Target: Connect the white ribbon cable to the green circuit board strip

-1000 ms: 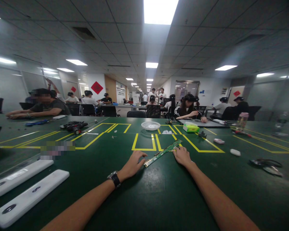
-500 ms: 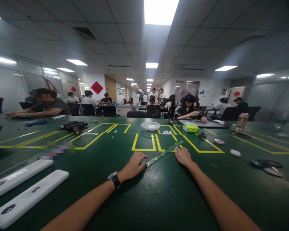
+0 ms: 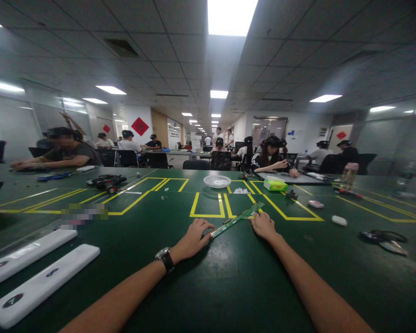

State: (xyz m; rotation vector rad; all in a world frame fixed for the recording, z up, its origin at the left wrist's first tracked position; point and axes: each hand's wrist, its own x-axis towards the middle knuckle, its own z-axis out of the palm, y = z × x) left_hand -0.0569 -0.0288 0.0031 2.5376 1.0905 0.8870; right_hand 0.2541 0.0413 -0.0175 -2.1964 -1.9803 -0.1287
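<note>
A long, narrow green circuit board [image 3: 236, 221] slants across the space between my hands, its right end farther from me. My left hand [image 3: 194, 237], with a watch [image 3: 165, 259] on the wrist, has thumb and fingers closed on the board's near left end. At the far right end, my right hand [image 3: 264, 226] grips the board's wider part, its fingertips partly hidden. Beyond the board sits a white basket [image 3: 217, 181] with an openwork rim.
Two long white cases [image 3: 45, 282] lie at left. A green tissue pack [image 3: 275, 184], a white mouse [image 3: 339, 220] and a dark cable bundle [image 3: 383, 238] are at right. Black tools [image 3: 107, 181] rest at the far left. Yellow tape marks the green table [image 3: 229, 296]. People sit across it.
My left thumb and fingers have closed on the near end of the circuit board, where a small gap showed before. My right hand has barely moved.
</note>
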